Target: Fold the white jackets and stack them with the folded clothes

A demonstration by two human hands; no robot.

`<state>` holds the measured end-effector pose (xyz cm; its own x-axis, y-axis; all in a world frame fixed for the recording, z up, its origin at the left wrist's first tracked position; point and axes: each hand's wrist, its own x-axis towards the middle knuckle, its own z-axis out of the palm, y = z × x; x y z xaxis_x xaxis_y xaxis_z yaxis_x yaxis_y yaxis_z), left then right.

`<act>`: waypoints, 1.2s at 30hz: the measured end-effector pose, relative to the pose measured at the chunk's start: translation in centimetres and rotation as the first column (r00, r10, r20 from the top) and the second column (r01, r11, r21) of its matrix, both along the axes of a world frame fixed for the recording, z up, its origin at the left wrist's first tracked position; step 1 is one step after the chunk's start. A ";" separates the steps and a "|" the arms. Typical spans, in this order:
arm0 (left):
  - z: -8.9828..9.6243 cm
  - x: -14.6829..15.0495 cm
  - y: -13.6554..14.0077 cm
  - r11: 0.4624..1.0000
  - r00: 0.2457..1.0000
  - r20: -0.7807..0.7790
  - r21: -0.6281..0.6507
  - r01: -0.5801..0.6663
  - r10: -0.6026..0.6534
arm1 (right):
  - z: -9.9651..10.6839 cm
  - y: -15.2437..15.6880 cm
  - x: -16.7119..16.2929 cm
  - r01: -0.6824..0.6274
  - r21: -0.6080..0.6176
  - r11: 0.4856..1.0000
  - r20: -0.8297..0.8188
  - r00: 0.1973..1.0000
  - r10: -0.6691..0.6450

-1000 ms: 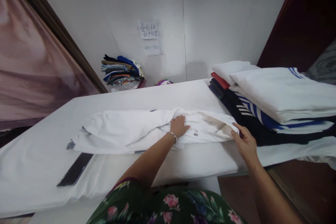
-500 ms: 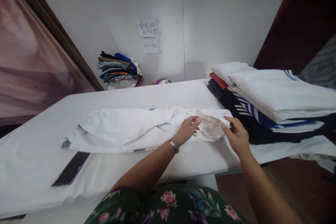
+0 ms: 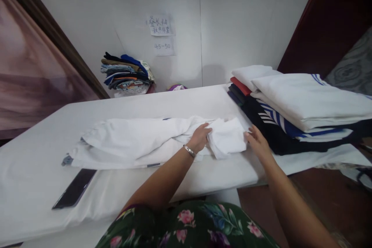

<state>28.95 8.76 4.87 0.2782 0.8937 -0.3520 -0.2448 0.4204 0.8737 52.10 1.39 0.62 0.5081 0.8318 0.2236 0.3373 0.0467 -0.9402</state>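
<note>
A long white garment (image 3: 130, 137) lies folded into a strip across the table, with grey-blue bits showing at its left end. My left hand (image 3: 200, 138), a silver bracelet at its wrist, is closed on the garment near its right end, fingertips at the edge of a turned-over white flap (image 3: 228, 137). At the flap's right edge, my right hand (image 3: 258, 142) pinches the cloth between thumb and fingers. The fabric under the flap is hidden.
On the right stands a stack of folded clothes (image 3: 308, 100), white ones on top. A black phone (image 3: 74, 189) lies at the front left of the white-covered table (image 3: 139, 190). Another clothes pile (image 3: 126, 73) sits by the wall, below paper notes (image 3: 162, 25).
The garment's right end, which hung open with a beige inside showing, is now a flat white flap turned over. My left hand has shifted slightly left. The view has moved a little.
</note>
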 end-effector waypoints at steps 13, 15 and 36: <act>2.3 -0.6 -5.5 0.402 0.650 -0.687 0.722 0.563 0.325 | -0.4 2.2 -1.4 -0.038 0.054 0.998 -0.514 0.855 0.060; 2.1 -0.4 -5.8 0.361 0.597 -0.751 0.659 0.659 0.282 | 0.1 2.0 -1.8 -0.023 0.051 0.998 -0.557 0.829 0.047; 1.5 -13.7 -1.1 0.973 0.994 -0.107 0.229 0.006 0.019 | 11.3 6.1 -21.6 -0.640 0.212 0.739 -0.455 0.604 0.654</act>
